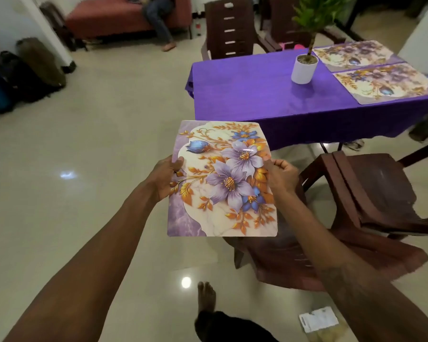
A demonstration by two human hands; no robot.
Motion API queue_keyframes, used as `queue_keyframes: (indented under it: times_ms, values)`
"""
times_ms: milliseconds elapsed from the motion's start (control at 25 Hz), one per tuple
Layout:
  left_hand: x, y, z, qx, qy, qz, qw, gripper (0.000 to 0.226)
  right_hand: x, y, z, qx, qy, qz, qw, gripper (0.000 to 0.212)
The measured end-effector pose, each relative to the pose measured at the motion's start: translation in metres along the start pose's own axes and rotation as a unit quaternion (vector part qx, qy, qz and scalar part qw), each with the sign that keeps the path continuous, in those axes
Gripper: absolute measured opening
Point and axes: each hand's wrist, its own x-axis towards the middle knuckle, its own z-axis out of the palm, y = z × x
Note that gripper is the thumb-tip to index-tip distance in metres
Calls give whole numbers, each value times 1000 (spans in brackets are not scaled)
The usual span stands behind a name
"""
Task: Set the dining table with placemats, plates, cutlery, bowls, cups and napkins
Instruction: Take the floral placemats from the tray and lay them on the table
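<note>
Both hands hold a flat rectangular placemat printed with purple and blue flowers and gold leaves (223,178) above the pale tiled floor (84,169). The left hand (164,177) grips its left edge; the right hand (281,175) pinches its right edge. Beyond, a table under a purple cloth (252,95) carries two matching floral placemats (371,72) and a white potted plant (304,67).
</note>
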Motion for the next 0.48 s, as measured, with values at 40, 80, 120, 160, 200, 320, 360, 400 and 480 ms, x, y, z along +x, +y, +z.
queue_keyframes:
  times_ms: [40,80,120,160,200,320,360,400,480]
  values:
    - [19,10,-8,9,-11,-10,1000,31,5,-2,13,5,13,8,1000,28]
    - [34,20,-14,11,-24,-15,1000,31,6,-4,25,9,28,16,999,27]
    - [48,30,-21,8,-36,-20,999,32,8,-4,36,16,41,19,999,25]
    - [66,41,-28,0,-56,-30,998,36,10,-8,49,27,57,21,998,22]
    - [79,53,-33,-14,-85,-43,995,40,11,-12,61,35,73,23,996,21]
    - [120,88,-43,-46,-142,-71,986,47,25,-26,91,43,113,25,992,20]
    - [135,100,-44,-50,-158,-71,984,46,31,-29,101,43,126,24,991,21]
    - [149,110,-45,-44,-167,-73,982,46,37,-32,111,42,142,22,989,21]
    - [188,131,-52,-10,-190,-73,979,43,55,-39,135,42,171,31,984,22]
